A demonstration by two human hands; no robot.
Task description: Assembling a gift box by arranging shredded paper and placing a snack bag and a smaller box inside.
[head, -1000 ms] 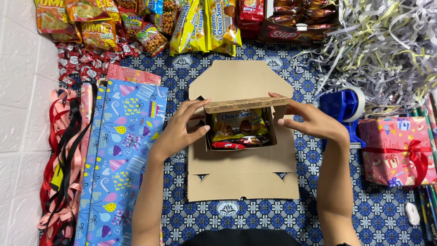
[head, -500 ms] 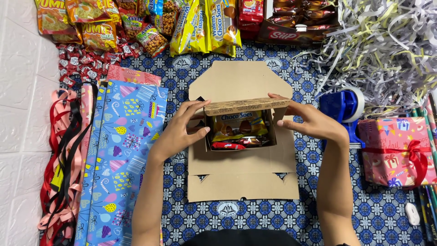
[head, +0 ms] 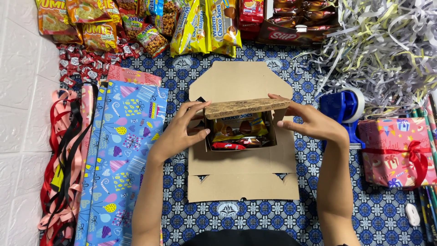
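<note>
We're looking at one brown cardboard box (head: 241, 159), flat-cut and half folded, lying on the patterned blue cloth (head: 282, 218). Its long axis is running away from the person: one big flap is pointing to the far side, one flap with notched corners is pointing back toward the person. The open well in the middle is running crosswise, left to right.

One printed inner flap (head: 246, 108) is tilting over the far edge of the well. The left hand (head: 180, 132) is pinching that flap's left end, thumb on the box's left wall, fingers curled, not spread. The right hand (head: 314, 120) is gripping the flap's right end, fingertips on top, thumb against the right wall.

Inside the well we're counting one yellow snack pack (head: 236, 127) and one red wrapped bar (head: 227, 146) at the near edge; more dark wrappers are lying next to it, count unclear.

Left of the box: one blue gift wrap sheet (head: 120, 155), further out a bunch of red, pink and black ribbons (head: 61, 164). Beyond the box: a row of snack bags (head: 150, 23), too overlapped to count, and a heap of small red candies (head: 79, 64). Right of the box: one blue tape dispenser (head: 346, 109), one pink wrapped gift (head: 398, 150) tied with red ribbon, and a pile of shredded paper (head: 387, 50) further back.
</note>
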